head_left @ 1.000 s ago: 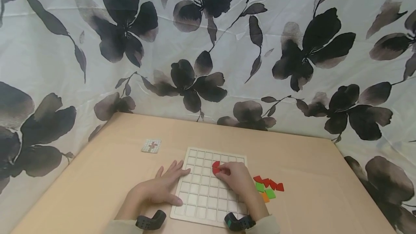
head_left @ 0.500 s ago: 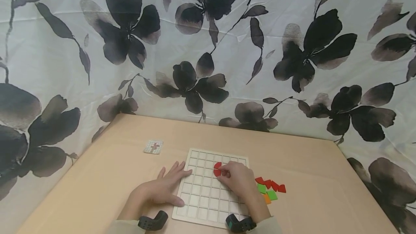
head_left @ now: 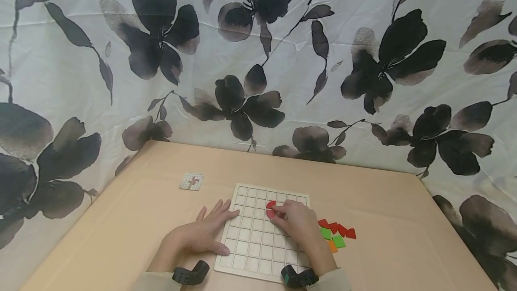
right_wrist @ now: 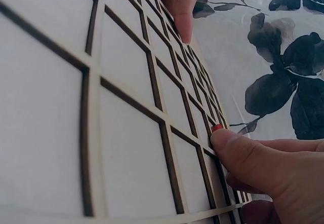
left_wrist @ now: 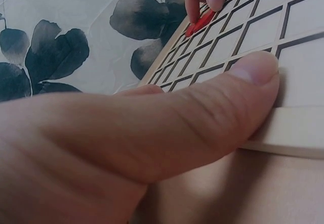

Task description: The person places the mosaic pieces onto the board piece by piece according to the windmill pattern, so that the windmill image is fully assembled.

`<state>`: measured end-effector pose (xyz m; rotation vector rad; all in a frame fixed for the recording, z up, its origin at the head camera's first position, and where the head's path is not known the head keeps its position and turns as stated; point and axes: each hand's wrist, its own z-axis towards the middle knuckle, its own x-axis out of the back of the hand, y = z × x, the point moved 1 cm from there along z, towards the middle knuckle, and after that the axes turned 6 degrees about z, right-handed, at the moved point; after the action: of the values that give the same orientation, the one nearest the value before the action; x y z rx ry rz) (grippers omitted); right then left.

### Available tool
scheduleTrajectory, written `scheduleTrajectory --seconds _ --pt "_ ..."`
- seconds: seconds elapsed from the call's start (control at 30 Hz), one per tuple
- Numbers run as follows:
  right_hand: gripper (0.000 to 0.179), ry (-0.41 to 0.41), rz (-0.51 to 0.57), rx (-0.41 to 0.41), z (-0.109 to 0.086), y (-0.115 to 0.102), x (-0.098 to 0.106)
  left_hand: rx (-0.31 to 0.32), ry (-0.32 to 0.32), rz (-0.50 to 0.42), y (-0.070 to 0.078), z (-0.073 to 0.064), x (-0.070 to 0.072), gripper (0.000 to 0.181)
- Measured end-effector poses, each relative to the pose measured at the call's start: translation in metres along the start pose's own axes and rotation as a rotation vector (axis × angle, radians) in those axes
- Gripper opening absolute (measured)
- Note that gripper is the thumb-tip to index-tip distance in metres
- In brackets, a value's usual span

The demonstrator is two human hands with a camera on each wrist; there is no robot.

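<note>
A pale grid board (head_left: pixel 246 249) of square cells lies on the table. Two red tiles with a rounded edge, an upper one (head_left: pixel 271 204) and a lower one (head_left: pixel 269 213), sit one above the other in its upper middle cells. My right hand (head_left: pixel 298 222) pinches at the lower tile with thumb and index finger; in the right wrist view only a sliver of red tile (right_wrist: pixel 217 127) shows beside the thumb. My left hand (head_left: pixel 202 235) rests with spread fingers along the board's left side. Its thumb (left_wrist: pixel 238 95) lies on the board's rim.
Right of the board lie several loose red tiles (head_left: pixel 342 230), two green tiles (head_left: pixel 339 241) and an orange tile (head_left: pixel 332 246), partly behind the right forearm. A small card with a printed grid pattern (head_left: pixel 191 182) lies at the back left. A floral cloth (head_left: pixel 258 57) hangs behind the table.
The head view has shifted slightly, so the whole scene sits a little further right. Both hands keep nearly the same place, with the right fingertips still at the red tiles.
</note>
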<state>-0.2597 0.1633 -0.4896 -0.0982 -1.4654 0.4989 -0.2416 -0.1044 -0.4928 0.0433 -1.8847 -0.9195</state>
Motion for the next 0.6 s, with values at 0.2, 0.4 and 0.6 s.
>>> scheduleTrajectory --seconds 0.2,0.4,0.6 --pt "0.038 0.019 0.038 -0.015 0.0004 0.0017 -0.0018 0.006 -0.005 -0.006 0.0011 -0.0001 0.0012 0.093" --pt "0.049 0.035 0.111 -0.069 0.0014 0.0054 -0.0055 -0.007 -0.007 -0.01 0.0026 0.0003 0.0024 0.093" --pt "0.047 -0.003 0.148 -0.061 0.0021 0.0102 -0.0089 0.004 -0.011 -0.009 0.002 0.001 0.0029 0.092"
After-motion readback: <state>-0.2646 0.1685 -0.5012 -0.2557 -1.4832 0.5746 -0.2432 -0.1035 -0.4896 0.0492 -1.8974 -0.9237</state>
